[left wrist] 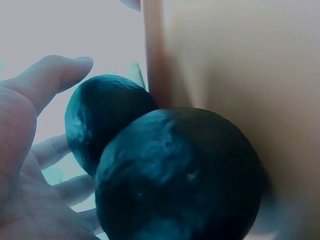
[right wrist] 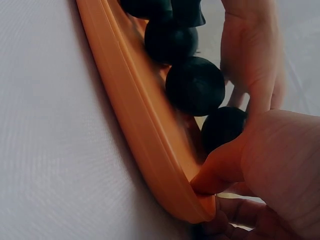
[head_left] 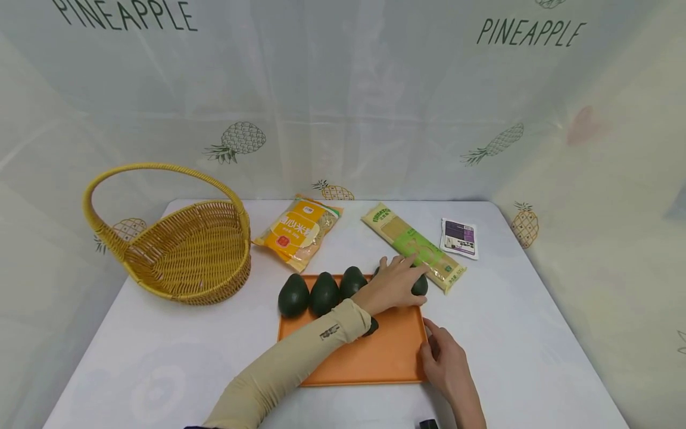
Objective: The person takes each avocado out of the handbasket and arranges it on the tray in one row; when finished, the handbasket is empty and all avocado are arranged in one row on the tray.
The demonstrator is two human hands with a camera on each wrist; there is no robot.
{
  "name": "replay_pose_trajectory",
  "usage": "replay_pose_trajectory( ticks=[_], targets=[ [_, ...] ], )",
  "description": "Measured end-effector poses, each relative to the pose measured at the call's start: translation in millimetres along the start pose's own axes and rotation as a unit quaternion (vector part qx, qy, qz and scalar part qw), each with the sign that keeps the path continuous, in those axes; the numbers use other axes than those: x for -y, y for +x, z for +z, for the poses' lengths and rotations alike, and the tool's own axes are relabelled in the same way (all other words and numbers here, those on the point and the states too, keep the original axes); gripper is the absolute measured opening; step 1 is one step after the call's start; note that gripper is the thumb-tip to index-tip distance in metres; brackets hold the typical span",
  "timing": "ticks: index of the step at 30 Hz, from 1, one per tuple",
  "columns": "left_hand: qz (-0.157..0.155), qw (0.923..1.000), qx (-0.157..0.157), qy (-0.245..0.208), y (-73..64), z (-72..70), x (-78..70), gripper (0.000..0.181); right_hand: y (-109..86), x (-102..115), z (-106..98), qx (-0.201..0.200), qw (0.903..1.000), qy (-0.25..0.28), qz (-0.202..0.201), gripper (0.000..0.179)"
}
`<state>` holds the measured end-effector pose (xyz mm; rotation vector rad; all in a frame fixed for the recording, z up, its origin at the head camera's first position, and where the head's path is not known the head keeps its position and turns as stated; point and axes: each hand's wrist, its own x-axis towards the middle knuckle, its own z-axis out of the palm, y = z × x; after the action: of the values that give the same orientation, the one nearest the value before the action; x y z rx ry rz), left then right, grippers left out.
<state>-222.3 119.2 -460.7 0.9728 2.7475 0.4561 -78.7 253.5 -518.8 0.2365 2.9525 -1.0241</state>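
Several dark green avocados [head_left: 293, 295] stand in a row along the back of an orange tray [head_left: 393, 357]. Over the right end of that row is my left hand [head_left: 393, 285], fingers spread around the rightmost avocado [head_left: 420, 286]. In the left wrist view, the thumb and fingers lie beside the farther avocado [left wrist: 102, 117], while a nearer avocado [left wrist: 180, 175] fills the front. Another avocado [head_left: 371, 326] shows partly from under the left sleeve. My right hand [head_left: 447, 363] grips the tray's right edge, its thumb [right wrist: 220, 172] inside the rim.
A yellow wicker basket [head_left: 187, 253] with a tall handle stands at the left. Behind the tray lie an orange-yellow grain bag [head_left: 300, 232], a long green noodle packet [head_left: 412, 244] and a small purple-white sachet [head_left: 459, 238]. A small black object [head_left: 429, 424] is at the front edge.
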Motion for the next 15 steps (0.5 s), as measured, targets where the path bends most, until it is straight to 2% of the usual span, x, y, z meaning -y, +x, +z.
replay_pose_trajectory(
  ticks=[4, 8, 12, 15],
  targets=[
    [-0.003, 0.9999, -0.014, 0.0, -4.2, -1.7, 0.9, 0.066, 1.4, -1, -1, 0.005, 0.9999, -0.003, -0.008, 0.048],
    [-0.006, 0.9994, -0.035, -0.004, -15.2, -5.0, 7.6, 0.068, 1.2, -3, -7, 0.027, 0.9995, -0.014, -0.013, 0.049],
    [-0.01, 0.9975, -0.066, -0.026, -36.8, -14.8, 24.9, 0.07, 2.6, -3, -20, 0.055, 0.9981, -0.027, 0.001, 0.053],
    [-0.014, 0.9933, -0.096, -0.062, -57.4, -23.8, 44.1, 0.069, 7.6, -1, -32, 0.051, 0.998, -0.037, 0.009, 0.053]
  ],
)
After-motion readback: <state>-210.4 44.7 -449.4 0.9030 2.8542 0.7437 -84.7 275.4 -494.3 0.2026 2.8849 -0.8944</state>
